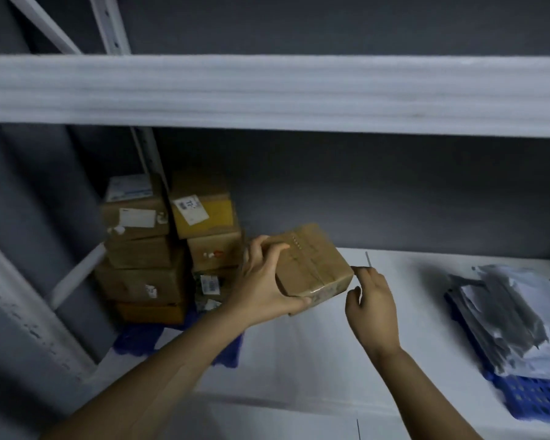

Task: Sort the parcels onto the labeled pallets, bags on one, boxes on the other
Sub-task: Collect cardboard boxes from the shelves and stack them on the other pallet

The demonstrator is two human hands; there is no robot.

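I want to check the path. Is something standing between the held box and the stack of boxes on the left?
Nothing visible does. The left hand holds the box just right of the box stack, with only open air between them. The right hand is at its right corner.

taped brown cardboard box [311,265], tilted, airborne beside stacked boxes [169,249] on blue pallet [134,341]; grey bags [515,315] on right pallet [527,395].

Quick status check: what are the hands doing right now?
Left hand gripping a taped cardboard box. Right hand open, fingertips at its corner. Box stack left, bags right. Nothing in the way.
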